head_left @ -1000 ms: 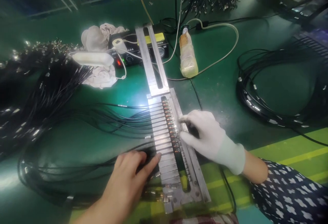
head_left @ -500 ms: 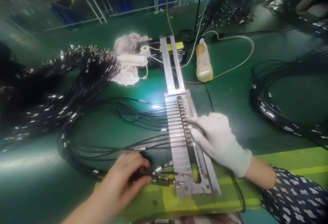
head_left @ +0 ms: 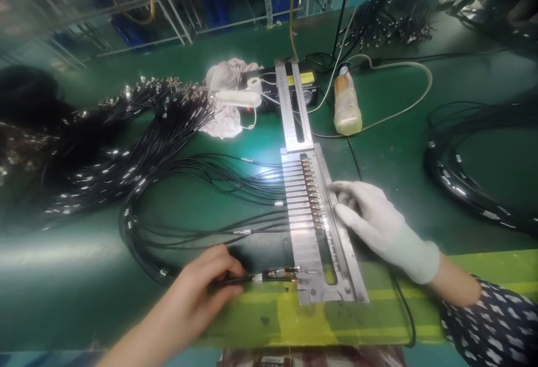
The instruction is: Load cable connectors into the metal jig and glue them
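My left hand [head_left: 210, 283], bare, is closed round a few black cables [head_left: 247, 279] near the front of the bench. Their metal-tipped ends lie over the lower end of a slotted metal jig [head_left: 306, 255]. Several more black cables sit side by side in the jig's upper slots, their connector ends [head_left: 313, 190] lined up in its long opening. In a white glove, my right hand [head_left: 370, 215] rests by the jig's right rail, thumb and forefinger apart, with nothing visible between them. Its other fingers are curled under and partly hidden.
Behind the jig stand a black control box [head_left: 309, 95], a white handled tool [head_left: 237, 98] on a crumpled cloth [head_left: 227, 126], and a taped bottle [head_left: 347, 109]. A large cable bundle [head_left: 155, 131] lies left; coiled cable [head_left: 458, 187] lies right. Yellow-green tape [head_left: 235, 322] covers the bench's front edge.
My right hand has drawn back from the connectors to the jig's right rail. The cable ends in my left hand are gathered closer together. The whole view has shifted slightly.
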The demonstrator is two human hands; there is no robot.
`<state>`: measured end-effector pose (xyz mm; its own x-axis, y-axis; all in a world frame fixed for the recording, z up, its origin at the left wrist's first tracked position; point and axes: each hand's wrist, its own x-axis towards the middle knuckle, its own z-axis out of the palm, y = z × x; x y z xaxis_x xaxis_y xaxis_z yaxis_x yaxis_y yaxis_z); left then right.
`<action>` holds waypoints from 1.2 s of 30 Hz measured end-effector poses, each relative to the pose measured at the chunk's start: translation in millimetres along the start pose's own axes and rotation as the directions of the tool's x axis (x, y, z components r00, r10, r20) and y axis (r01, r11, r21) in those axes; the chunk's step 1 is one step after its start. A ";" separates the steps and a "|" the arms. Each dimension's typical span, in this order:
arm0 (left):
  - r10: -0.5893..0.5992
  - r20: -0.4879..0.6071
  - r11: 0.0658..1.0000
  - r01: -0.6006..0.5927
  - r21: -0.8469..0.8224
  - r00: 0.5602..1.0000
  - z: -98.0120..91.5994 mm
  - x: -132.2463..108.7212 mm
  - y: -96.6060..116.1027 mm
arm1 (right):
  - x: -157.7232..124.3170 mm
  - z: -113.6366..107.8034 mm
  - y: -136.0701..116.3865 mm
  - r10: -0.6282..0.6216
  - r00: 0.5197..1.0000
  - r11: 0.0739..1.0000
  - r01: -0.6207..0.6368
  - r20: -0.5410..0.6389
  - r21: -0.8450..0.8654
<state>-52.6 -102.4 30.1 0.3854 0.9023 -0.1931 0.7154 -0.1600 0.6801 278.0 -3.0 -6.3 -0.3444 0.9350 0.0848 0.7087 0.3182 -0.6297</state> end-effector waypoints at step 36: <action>0.495 -0.103 0.810 -0.416 0.412 0.863 43.0 80.9 33.9 | 8.3 -1.0 -5.8 -0.012 1.000 0.999 0.012 -0.012 0.045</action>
<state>27.8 -52.0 7.1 0.6270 0.7401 0.2430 0.6596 -0.6704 0.3398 271.7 3.1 -1.2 -0.3456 0.9329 0.1014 0.6759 0.3225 -0.6627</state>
